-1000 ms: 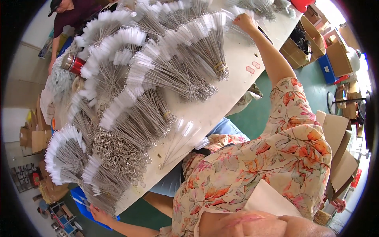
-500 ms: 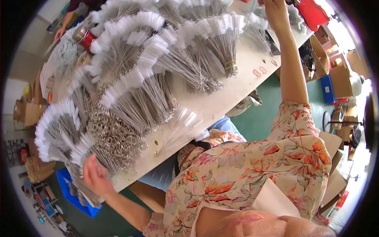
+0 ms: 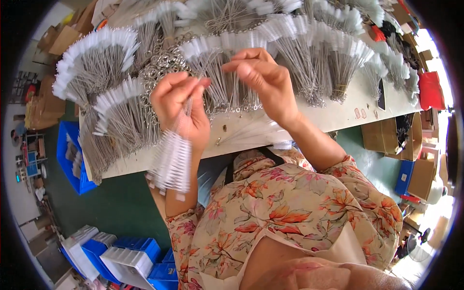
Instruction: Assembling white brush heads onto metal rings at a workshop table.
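The bunch of white-bristled brushes (image 3: 171,164) is in the left hand (image 3: 181,108), gripped by the wire stems, bristle heads hanging toward the person past the counter's near edge. The right hand (image 3: 266,84) is narrow, thumb and fingertips drawn close together just right of it; whether anything thin is pinched there I cannot tell.

A loose grip could let single stems slide out and drop to the floor, since the bristle ends hang free. The wire ends could also hook the pile of metal rings (image 3: 164,63) just beyond the hand, or tangle with the brush bundles crowded behind it. Pressing too hard might bend the thin wires.

Loose brushes lie near the edge of the counter (image 3: 340,115) and could be knocked off by a forearm.

At the counter's left end, a blue bin (image 3: 81,185) holds greyish pieces, too small to identify. Blue and white crates (image 3: 126,263) sit on the floor at near left; their contents are unclear. To the right, a cardboard box (image 3: 379,140) contains something dark.
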The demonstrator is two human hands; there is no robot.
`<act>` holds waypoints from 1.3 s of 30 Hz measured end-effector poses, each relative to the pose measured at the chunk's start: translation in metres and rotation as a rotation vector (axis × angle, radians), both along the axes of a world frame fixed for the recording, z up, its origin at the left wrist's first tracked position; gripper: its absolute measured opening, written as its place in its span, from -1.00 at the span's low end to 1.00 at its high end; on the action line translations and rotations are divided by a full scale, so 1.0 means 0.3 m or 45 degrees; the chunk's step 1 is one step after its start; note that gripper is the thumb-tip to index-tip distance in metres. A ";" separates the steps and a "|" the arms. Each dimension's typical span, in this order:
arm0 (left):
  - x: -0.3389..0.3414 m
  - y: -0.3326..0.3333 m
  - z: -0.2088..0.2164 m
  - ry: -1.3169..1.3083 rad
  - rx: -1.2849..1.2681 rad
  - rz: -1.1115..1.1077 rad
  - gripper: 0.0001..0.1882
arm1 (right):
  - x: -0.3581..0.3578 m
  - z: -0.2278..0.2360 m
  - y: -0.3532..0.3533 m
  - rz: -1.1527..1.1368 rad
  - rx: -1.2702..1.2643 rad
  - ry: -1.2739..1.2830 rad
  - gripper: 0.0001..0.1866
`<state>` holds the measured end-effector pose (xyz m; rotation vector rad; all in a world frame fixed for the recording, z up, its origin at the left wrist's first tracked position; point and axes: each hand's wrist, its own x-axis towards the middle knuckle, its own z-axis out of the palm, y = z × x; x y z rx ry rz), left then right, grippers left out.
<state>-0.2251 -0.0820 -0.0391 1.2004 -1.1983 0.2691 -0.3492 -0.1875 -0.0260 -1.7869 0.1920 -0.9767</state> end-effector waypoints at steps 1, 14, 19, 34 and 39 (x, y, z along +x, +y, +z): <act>-0.012 0.010 -0.007 -0.065 0.023 -0.003 -0.88 | 0.002 -0.042 -0.013 -0.026 0.278 0.135 -0.68; 0.104 0.073 0.056 0.068 0.235 -0.301 -0.03 | 0.037 0.028 0.054 0.461 0.405 0.671 -0.81; 0.042 0.110 0.033 0.564 0.558 -1.006 -0.02 | 0.028 -0.021 0.110 0.452 0.264 0.470 -0.85; -0.008 0.252 -0.156 0.095 0.841 -0.342 -0.76 | -0.338 -0.063 -0.070 0.484 0.641 1.123 -0.83; -0.029 0.334 -0.297 -0.130 1.190 -0.087 -0.84 | -0.572 -0.183 -0.111 -0.255 -1.038 1.845 -0.94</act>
